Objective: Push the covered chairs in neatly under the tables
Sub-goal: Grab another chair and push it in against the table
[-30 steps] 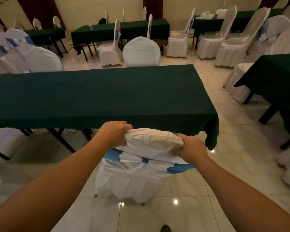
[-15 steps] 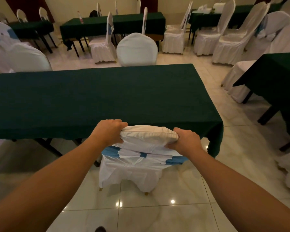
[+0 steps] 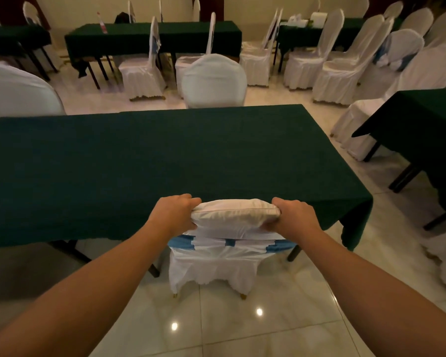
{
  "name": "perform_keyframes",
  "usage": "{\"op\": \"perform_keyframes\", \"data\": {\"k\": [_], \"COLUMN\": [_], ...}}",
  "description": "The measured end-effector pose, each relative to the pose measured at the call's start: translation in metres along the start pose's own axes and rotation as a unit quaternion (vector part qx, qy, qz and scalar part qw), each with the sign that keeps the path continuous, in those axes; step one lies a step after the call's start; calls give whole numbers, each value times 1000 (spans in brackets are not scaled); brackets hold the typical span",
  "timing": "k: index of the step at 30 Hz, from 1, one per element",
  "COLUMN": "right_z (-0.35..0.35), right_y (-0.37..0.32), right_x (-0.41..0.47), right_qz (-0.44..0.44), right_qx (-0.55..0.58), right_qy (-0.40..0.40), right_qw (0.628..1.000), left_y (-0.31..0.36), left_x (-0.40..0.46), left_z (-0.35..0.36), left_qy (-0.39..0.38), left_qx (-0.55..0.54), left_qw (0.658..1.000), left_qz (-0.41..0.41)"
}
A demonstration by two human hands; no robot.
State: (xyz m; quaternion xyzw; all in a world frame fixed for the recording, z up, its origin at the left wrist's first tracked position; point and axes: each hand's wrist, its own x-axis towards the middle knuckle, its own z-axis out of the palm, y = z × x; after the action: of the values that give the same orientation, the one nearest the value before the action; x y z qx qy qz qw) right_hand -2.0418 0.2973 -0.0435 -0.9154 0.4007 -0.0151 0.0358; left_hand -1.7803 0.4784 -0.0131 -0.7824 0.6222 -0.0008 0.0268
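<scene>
I hold the covered chair [image 3: 220, 243] by the top of its backrest. My left hand [image 3: 174, 215] is closed over the left corner of the backrest and my right hand [image 3: 292, 217] is closed over the right corner, thumbs on the near face, the other fingers wrapped over the top edge. I judge that gripping both corners keeps the chair square to the bench [image 3: 144, 161] and stops it turning as it slides.

The chair stands on the tiled floor [image 3: 242, 328] at the near edge of the bench, close to its near right corner. The backrest top touches or nearly touches the hanging green cloth; the seat is hidden beneath it, so the chair appears almost fully in. Both rear feet rest on the tiles.

A blue sash [image 3: 183, 242] crosses the back of the white cover.

No brand, label or legible writing is visible on the chair, cloth or bench.
</scene>
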Motion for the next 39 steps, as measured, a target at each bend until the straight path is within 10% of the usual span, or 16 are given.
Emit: {"op": "perform_keyframes", "data": {"k": [39], "right_z": [3], "right_y": [-86], "right_x": [16], "right_qz": [-107], "right_qx": [98], "right_qy": [-100], "right_qw": [984], "left_y": [-59], "left_x": [-70], "left_z": [57], "left_qy": [-8], "left_qx": [-190], "left_qw": [967], "left_qz": [-167]}}
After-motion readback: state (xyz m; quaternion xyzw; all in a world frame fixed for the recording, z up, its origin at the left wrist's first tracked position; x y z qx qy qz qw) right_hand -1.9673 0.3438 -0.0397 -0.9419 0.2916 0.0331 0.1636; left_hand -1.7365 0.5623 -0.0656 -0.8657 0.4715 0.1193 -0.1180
